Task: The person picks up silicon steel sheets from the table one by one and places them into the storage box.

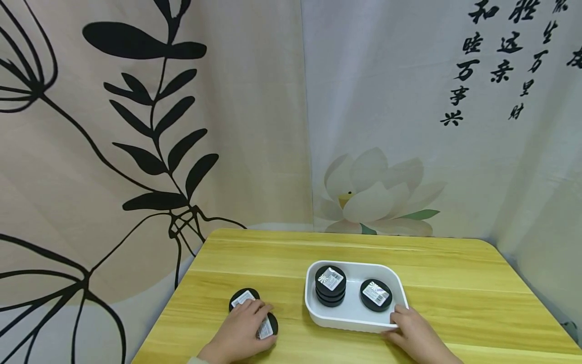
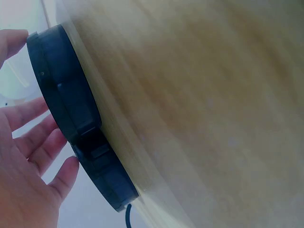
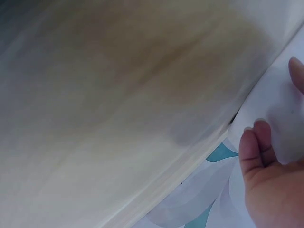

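Note:
Two flat black round discs with pale printed labels, one farther [image 1: 240, 296] and one nearer [image 1: 274, 324], lie on the table at the left. My left hand [image 1: 243, 328] lies over them, partly hiding both. In the left wrist view its thumb and fingertips touch the dark side-lit discs [image 2: 66, 85], fingers loosely spread. A white tray [image 1: 350, 323] stands to the right. Inside it are a stack of black discs [image 1: 330, 283] at its left and a single labelled disc [image 1: 376, 295] at its right. My right hand [image 1: 416, 331] pinches the tray's near right corner.
The yellow wood-grain table [image 1: 477, 293] has rounded far corners. Behind it hangs a pale curtain [image 1: 254, 126] printed with black leaves, a lotus and characters. The tray's raised walls surround the discs inside.

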A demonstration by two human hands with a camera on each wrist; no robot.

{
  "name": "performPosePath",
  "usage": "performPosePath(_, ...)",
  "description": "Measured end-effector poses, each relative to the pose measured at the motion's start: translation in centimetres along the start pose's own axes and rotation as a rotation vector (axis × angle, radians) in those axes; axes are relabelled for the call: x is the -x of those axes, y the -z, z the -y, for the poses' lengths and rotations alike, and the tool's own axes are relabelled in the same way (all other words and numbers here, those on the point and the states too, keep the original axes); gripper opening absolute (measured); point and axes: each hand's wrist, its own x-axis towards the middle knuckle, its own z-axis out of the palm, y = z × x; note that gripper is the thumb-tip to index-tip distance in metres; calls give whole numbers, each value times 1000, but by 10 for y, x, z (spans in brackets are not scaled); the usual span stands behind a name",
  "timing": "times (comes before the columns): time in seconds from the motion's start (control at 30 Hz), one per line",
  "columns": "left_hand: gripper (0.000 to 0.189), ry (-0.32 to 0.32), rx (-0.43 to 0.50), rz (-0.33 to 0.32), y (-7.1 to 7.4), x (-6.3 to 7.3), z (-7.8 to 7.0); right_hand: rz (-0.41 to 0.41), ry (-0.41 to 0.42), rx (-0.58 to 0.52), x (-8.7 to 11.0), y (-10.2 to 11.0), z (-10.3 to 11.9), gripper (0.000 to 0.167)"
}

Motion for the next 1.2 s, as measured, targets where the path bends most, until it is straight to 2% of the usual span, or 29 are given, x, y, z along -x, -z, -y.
performPosePath(0.17,72,14,6,8,0,1,0,-22,9,7,0,-1,-1,25)
performPosePath(0.5,85,36,-3,34,3,4,0,12,-9,1,0,0,-1,23)
performPosePath(0.7,90,35,-14,53,4,3,1,-26,4,4,0,-1,-1,25)
performPosePath(1.2,87,-1,-59,43,0,4,3,-19,10,5,0,1,0,27)
